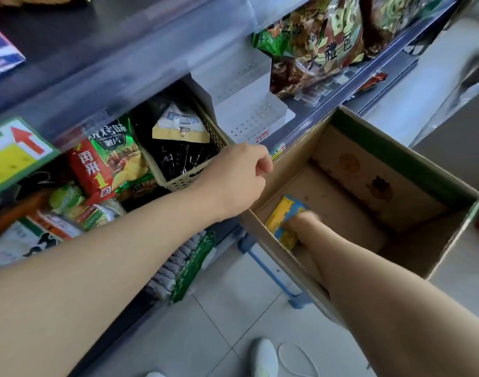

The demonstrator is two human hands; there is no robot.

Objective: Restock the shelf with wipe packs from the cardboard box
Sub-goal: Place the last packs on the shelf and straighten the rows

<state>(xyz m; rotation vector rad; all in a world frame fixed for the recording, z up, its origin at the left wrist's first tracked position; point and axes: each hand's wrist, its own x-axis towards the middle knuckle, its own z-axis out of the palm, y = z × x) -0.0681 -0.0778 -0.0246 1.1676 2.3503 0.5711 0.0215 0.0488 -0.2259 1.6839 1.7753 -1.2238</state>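
Head view, looking down: a white shoe (265, 357) stands on the tiled floor (227, 308), and both bare forearms reach forward from the bottom of the picture.

The right hand (301, 223) is deep inside the cardboard box (369, 172), resting on a yellow and blue wipe pack (283, 212) that lies flat on the box bottom against the near wall. It looks like the only pack left in there. The hand is blurred, so whether its fingers have clamped on the pack or are only touching it cannot be told.

The left hand (238, 178) is at the box's near-left rim, fingers curled over the cardboard edge and steadying the box, which hangs tilted beside the shelf.

To do the pick well, the fingers probably need to get under the pack's free long edge, since the other side sits tight to the wall. Then lift straight up, clear of the rim, while the left hand holds the box level.

Past the left hand is a beige basket (184, 180) of dark packets. Beside it is a white perforated tray (249, 115) on the shelf, the likeliest slot for the pack. Large snack bags (314, 50) sit farther right.
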